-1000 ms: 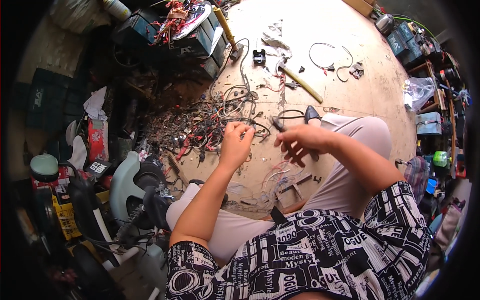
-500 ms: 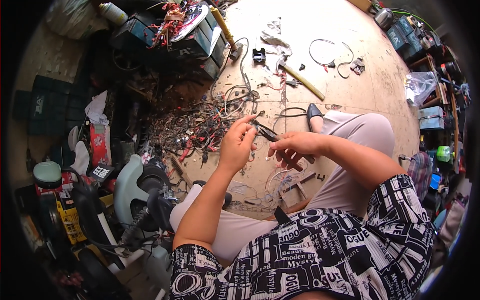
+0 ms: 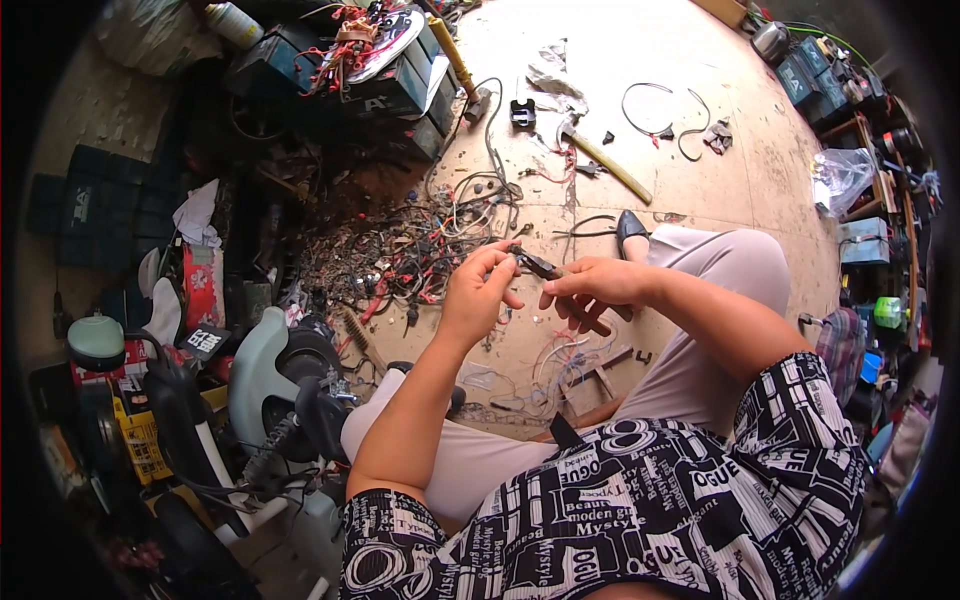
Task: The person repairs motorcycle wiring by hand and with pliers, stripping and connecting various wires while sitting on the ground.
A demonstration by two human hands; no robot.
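Note:
My right hand [image 3: 603, 284] is closed round the worn, brownish handles of a pair of pliers [image 3: 541, 267]. Their dark jaws point left, toward the fingertips of my left hand [image 3: 483, 288]. Between that thumb and forefinger I pinch a small dark piece [image 3: 515, 249], too small to name, right at the jaws. Whether the jaws grip it, I cannot tell. Below and left of my hands, a heap of cut wires and scraps [image 3: 385, 250] spreads over the floor.
A hammer [image 3: 610, 165] with a yellowish handle lies beyond my hands, near a black plastic part [image 3: 522, 113] and loose black cable [image 3: 690, 140]. Dark batteries [image 3: 390, 95] stand at the far left. Grey-green scooter parts [image 3: 258, 375] crowd the near left; shelves [image 3: 868, 150] line the right.
The small piece at my left fingertips has come down and closer to the jaws, and my left fingers have drawn in a little. My right hand keeps its hold on the pliers.

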